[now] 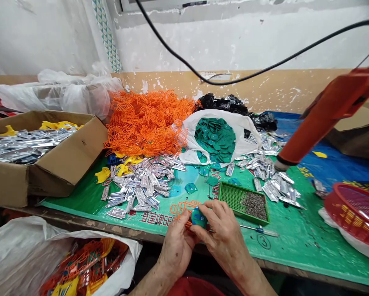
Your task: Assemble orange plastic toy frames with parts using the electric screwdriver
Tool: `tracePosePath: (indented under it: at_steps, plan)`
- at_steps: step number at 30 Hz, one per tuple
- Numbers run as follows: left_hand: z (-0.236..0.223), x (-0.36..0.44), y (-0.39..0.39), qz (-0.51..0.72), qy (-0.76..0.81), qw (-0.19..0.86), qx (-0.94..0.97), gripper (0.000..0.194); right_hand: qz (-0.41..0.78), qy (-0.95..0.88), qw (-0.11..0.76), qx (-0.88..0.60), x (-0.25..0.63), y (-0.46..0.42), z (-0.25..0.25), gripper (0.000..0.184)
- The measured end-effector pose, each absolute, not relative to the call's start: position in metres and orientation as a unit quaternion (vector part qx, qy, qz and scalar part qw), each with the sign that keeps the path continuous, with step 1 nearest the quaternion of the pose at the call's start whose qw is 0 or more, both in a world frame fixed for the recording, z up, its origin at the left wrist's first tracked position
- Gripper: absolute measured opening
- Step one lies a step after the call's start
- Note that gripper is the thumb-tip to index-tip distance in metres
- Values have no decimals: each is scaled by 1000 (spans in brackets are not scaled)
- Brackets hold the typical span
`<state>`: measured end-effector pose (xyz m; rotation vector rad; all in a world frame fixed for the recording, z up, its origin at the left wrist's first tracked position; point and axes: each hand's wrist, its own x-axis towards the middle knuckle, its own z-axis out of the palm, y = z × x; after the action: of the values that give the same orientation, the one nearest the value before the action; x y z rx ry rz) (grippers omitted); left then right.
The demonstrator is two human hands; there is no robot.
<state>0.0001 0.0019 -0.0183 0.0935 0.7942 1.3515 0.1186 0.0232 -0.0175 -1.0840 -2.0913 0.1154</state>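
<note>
Close to the table's front edge, both of my hands are closed together around small plastic parts. My left hand (pixel 176 246) grips an orange plastic frame (pixel 186 207), whose lower part is hidden by the fingers. My right hand (pixel 224 230) pinches a teal plastic piece (pixel 198 218) against that frame. Just beyond the right hand lies a green tray (pixel 230 201) with small dark metal screws (pixel 255 205) heaped at its right end. A screwdriver-like tool (pixel 260 230) rests beside it. A loose teal piece (pixel 190 188) lies on the green sheet.
Orange frames (pixel 147 121) are piled at the back, beside a white bag (pixel 250 127) of teal pieces. Silvery parts (pixel 144 185) lie in heaps. A cardboard box (pixel 70 160) stands left. An orange power tool (pixel 329 115) hangs right, above a red basket (pixel 354 213). A plastic bag (pixel 21 250) sits below left.
</note>
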Motion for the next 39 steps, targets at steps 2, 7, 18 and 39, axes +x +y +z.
tracePosePath:
  at_steps: [2,7,18,39]
  plan:
    - [-19,0,2,610,358,706,40,41,53,-821,384,-419,120,23,-17,45]
    - [-18,0,1,621,349,698,69,37,87,-829,383,-399,124,29,-13,35]
    - [-16,-4,2,607,386,672,176,31,97,-814,427,-382,115,25,-19,19]
    - [-13,0,7,416,452,719,325,26,-67,-480,639,-598,277,101,76,67]
